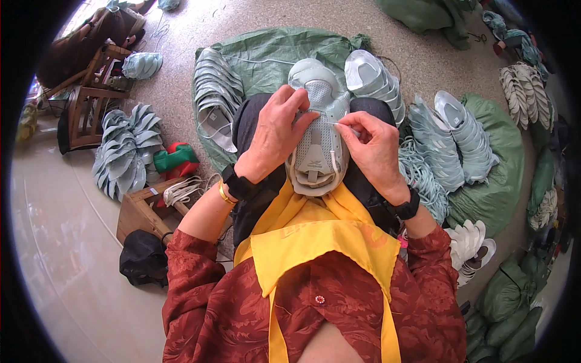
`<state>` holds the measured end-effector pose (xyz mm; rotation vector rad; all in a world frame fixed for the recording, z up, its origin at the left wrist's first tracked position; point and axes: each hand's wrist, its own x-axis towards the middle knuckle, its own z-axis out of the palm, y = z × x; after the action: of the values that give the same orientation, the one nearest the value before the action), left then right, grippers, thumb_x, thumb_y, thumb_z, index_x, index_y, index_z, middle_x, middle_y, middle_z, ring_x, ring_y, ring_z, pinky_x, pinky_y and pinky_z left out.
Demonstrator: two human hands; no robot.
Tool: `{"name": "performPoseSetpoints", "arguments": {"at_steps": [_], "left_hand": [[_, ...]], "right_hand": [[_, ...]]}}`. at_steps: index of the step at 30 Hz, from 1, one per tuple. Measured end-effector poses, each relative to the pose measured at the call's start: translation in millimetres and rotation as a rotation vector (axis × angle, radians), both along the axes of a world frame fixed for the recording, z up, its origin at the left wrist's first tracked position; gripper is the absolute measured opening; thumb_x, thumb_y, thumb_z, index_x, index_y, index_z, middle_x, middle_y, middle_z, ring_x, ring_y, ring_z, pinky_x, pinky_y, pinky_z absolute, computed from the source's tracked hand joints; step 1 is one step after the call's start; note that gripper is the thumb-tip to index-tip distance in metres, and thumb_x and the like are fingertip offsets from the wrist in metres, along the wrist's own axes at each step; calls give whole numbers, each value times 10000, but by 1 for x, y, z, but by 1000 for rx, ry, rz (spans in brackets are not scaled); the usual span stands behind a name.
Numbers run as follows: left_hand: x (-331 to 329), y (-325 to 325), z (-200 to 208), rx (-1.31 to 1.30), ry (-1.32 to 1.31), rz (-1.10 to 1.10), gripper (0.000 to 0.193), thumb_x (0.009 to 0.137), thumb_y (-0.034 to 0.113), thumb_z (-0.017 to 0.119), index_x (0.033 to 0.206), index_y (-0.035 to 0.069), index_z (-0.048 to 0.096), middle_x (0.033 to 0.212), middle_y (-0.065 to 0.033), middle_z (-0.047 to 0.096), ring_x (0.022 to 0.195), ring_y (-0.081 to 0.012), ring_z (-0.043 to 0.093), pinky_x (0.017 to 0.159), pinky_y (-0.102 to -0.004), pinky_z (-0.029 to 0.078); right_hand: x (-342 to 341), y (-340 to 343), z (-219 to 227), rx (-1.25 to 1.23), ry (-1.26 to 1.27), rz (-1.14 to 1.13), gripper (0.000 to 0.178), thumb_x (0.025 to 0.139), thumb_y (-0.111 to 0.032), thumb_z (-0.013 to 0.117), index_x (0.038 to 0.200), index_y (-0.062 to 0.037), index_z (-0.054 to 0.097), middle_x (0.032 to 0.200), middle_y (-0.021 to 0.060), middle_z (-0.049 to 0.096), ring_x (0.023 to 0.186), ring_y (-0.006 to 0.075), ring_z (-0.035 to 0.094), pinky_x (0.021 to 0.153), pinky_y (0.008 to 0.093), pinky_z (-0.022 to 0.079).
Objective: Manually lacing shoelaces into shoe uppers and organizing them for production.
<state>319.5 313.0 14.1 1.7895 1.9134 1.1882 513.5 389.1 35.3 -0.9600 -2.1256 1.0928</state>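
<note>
A pale grey-green shoe upper (pixel 316 142) lies across my lap, its tongue end toward me and its wider end away. My left hand (pixel 272 130) is closed at its left edge, thumb and fingertips pressed on the mesh near the eyelets. Just off the right edge, my right hand (pixel 374 148) pinches a thin white lace (pixel 334 123) that runs to the middle of the upper. White lace loops also hang at the near end of the upper. A yellow apron (pixel 302 239) covers my lap beneath it.
Nested shoe uppers (pixel 216 81) lie on a green sack (pixel 272 45) ahead, with more stacks (pixel 127 145) at left and at right (pixel 454 142). A bundle of pale laces (pixel 423 178) sits by my right wrist. A wooden stool (pixel 142 215) stands near my left elbow.
</note>
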Motion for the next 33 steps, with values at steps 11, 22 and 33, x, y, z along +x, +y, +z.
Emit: {"name": "performPoseSetpoints", "arguments": {"at_steps": [11,22,33], "left_hand": [[5,2,-4,-9,-72,75,200,827,47,783,911,4,606,852,-68,564,649,-140,579,585,-274,501],[6,3,-3,5,-96,90,214,815,56,796,896,6,604,825,-65,562,629,-138,577,574,-276,492],[6,2,-5,-11,-131,107,211,814,49,793,891,11,601,807,-54,537,631,-131,550,577,-271,463]], "right_hand": [[-12,7,-13,38,-7,-40,83,861,-97,743,912,-37,717,716,117,682,564,210,635,534,325,483],[-18,11,-9,40,-37,-29,88,854,-89,742,904,-24,708,719,134,684,583,232,662,549,339,497],[-30,16,-17,-80,-4,-10,80,854,-100,740,892,-30,734,713,139,684,612,242,673,575,340,506]]}}
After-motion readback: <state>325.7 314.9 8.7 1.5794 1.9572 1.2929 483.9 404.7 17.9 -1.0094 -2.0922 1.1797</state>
